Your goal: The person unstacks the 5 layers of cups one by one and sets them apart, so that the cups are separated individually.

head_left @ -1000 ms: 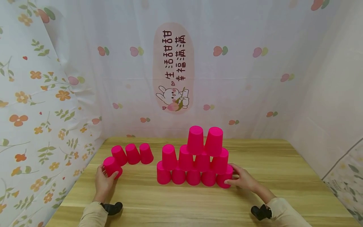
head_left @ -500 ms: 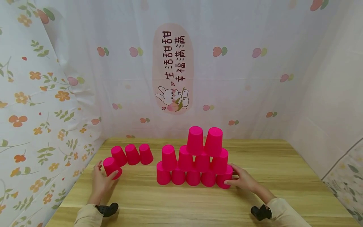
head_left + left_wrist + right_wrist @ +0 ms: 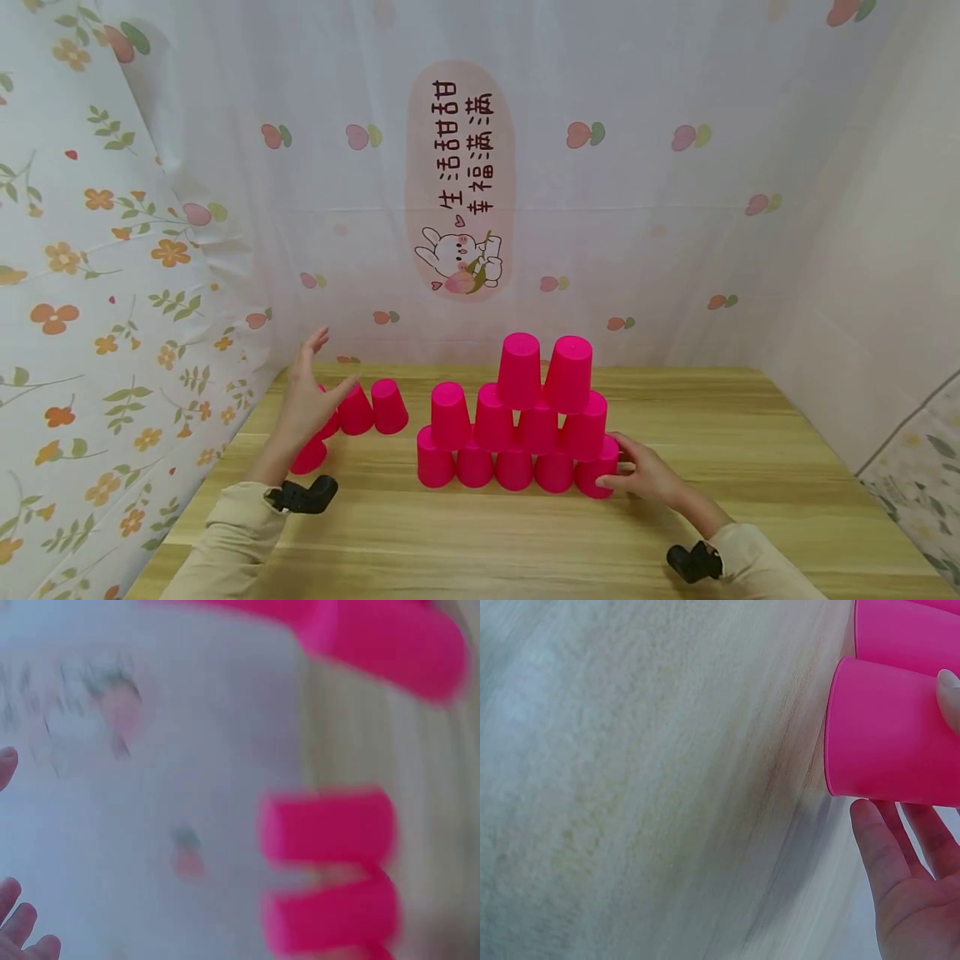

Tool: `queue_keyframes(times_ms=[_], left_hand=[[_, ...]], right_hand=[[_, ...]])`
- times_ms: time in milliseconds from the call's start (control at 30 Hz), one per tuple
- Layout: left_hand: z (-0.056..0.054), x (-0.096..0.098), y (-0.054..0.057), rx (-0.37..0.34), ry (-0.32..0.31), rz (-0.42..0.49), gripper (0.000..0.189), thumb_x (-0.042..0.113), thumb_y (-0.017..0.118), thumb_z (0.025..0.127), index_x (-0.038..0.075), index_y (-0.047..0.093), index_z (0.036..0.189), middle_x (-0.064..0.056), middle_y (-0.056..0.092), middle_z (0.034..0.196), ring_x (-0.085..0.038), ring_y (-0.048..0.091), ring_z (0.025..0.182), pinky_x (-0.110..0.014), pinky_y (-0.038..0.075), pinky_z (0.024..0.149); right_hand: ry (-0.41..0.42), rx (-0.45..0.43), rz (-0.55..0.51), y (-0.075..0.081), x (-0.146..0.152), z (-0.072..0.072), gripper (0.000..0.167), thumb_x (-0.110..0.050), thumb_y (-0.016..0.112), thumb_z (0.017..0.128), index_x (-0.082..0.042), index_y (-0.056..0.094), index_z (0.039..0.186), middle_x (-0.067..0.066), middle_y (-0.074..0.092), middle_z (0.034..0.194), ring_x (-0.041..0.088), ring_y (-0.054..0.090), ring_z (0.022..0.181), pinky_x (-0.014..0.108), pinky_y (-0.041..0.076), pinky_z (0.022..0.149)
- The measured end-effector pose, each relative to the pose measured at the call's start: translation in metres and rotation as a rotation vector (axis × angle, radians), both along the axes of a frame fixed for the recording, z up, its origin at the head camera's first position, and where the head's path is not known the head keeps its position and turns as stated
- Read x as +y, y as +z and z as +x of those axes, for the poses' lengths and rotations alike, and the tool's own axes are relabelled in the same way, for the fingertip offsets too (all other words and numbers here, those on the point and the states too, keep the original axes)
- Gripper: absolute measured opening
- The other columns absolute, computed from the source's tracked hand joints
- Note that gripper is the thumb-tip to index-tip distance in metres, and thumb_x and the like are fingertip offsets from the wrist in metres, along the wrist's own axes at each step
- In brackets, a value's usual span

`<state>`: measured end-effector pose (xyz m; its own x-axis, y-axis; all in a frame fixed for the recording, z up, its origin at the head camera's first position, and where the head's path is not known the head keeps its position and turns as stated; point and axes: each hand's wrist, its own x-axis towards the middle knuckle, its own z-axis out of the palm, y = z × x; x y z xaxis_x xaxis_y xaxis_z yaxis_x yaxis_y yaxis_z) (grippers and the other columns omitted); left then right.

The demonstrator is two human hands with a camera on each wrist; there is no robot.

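Note:
Upside-down pink cups form a stack (image 3: 513, 468) on the table, with several in the bottom row, several above and two on top. My right hand (image 3: 651, 477) holds the bottom row's right-end pink cup (image 3: 896, 735), thumb on its near side and fingers at its outer side. Over the loose cups at the left, my left hand (image 3: 306, 407) is raised with fingers spread and nothing in them. It partly hides the front loose cup (image 3: 309, 457) and those behind. In the left wrist view, fingertips (image 3: 21, 922) show at the left edge, apart from the blurred cups (image 3: 330, 825).
A loose pink cup (image 3: 389, 407) stands at the right end of the back row, with another cup (image 3: 356, 411) beside it. The wooden table (image 3: 480, 542) ends at a patterned curtain (image 3: 660, 250). Floral cloth (image 3: 150, 333) hangs along the left side.
My left hand has let go of the front loose cup and moved up and forward over the loose cups. My right hand stays on its cup, and the stack looks the same.

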<state>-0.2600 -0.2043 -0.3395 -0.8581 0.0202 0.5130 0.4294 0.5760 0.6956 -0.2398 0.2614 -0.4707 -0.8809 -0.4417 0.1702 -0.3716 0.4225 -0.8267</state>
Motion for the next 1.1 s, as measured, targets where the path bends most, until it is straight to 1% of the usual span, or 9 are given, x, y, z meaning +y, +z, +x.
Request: queue_keyframes(times_ms=[100,200,300,433,533,633,767,933,1100], left_hand=[[-0.001,0.031,0.019,0.030,-0.117,0.020,0.073,0.009,0.068,0.077,0.005,0.025,0.135,-0.018,0.031,0.133,-0.035,0.026,0.124,-0.055,0.026,0.095],[-0.002,0.061,0.033,0.038,-0.215,0.050,0.070,0.010,0.067,0.077,0.007,0.027,0.135,-0.014,0.035,0.133,-0.029,0.028,0.124,-0.051,0.026,0.097],[-0.002,0.089,0.041,0.018,-0.304,0.060,0.067,0.010,0.065,0.079,0.007,0.028,0.135,-0.013,0.035,0.133,-0.027,0.030,0.124,-0.050,0.024,0.099],[0.010,0.122,0.053,-0.049,-0.411,0.094,0.062,0.007,0.062,0.081,0.003,0.029,0.133,-0.016,0.036,0.133,-0.029,0.031,0.124,-0.049,0.026,0.099],[0.016,0.143,0.056,-0.087,-0.457,0.125,0.058,0.005,0.062,0.081,0.001,0.033,0.131,-0.016,0.038,0.131,-0.028,0.034,0.122,-0.047,0.028,0.099],[0.009,0.158,0.044,-0.100,-0.469,0.149,0.057,0.009,0.063,0.081,0.003,0.035,0.131,-0.012,0.041,0.130,-0.025,0.037,0.120,-0.043,0.032,0.097],[-0.004,0.171,0.025,-0.123,-0.462,0.192,0.060,0.014,0.064,0.081,0.005,0.034,0.131,-0.011,0.042,0.129,-0.025,0.039,0.119,-0.042,0.035,0.096],[-0.009,0.180,0.013,-0.151,-0.461,0.216,0.062,0.015,0.065,0.079,0.005,0.033,0.132,-0.013,0.042,0.128,-0.027,0.042,0.115,-0.042,0.037,0.093],[-0.008,0.182,0.007,-0.194,-0.466,0.192,0.062,0.015,0.066,0.078,0.004,0.034,0.130,-0.012,0.046,0.121,-0.026,0.045,0.111,-0.040,0.041,0.090]], right_hand=[[0.006,0.000,-0.004,0.000,0.001,0.000,0.060,-0.015,0.069,0.076,0.006,0.039,0.124,0.022,0.051,0.111,0.034,0.054,0.095,0.035,0.050,0.074],[0.013,0.005,-0.004,-0.001,0.002,-0.001,0.059,-0.015,0.069,0.076,0.006,0.039,0.123,0.021,0.051,0.111,0.034,0.054,0.095,0.034,0.050,0.074],[0.010,0.005,0.000,-0.001,0.002,-0.001,0.060,-0.015,0.069,0.076,0.005,0.040,0.123,0.021,0.051,0.111,0.032,0.054,0.095,0.034,0.050,0.074],[0.005,0.002,0.002,0.000,0.002,-0.001,0.060,-0.016,0.069,0.076,0.005,0.039,0.124,0.020,0.051,0.112,0.031,0.054,0.095,0.034,0.050,0.075],[0.012,0.005,-0.003,0.000,0.002,-0.001,0.060,-0.015,0.069,0.076,0.005,0.039,0.124,0.021,0.051,0.111,0.033,0.054,0.095,0.035,0.050,0.074],[0.023,0.004,-0.009,0.001,0.003,0.000,0.060,-0.014,0.068,0.077,0.005,0.038,0.124,0.021,0.051,0.112,0.035,0.054,0.096,0.035,0.050,0.074],[0.033,0.004,-0.018,0.002,0.003,0.000,0.060,-0.012,0.068,0.077,0.006,0.038,0.125,0.022,0.050,0.112,0.037,0.053,0.096,0.036,0.050,0.074],[0.042,0.028,-0.014,0.002,0.001,0.000,0.058,-0.013,0.068,0.077,0.005,0.039,0.124,0.020,0.051,0.111,0.035,0.054,0.095,0.034,0.051,0.073],[0.033,0.023,-0.002,0.001,0.001,-0.001,0.056,-0.014,0.068,0.077,0.001,0.040,0.123,0.017,0.052,0.111,0.032,0.054,0.095,0.032,0.050,0.074]])
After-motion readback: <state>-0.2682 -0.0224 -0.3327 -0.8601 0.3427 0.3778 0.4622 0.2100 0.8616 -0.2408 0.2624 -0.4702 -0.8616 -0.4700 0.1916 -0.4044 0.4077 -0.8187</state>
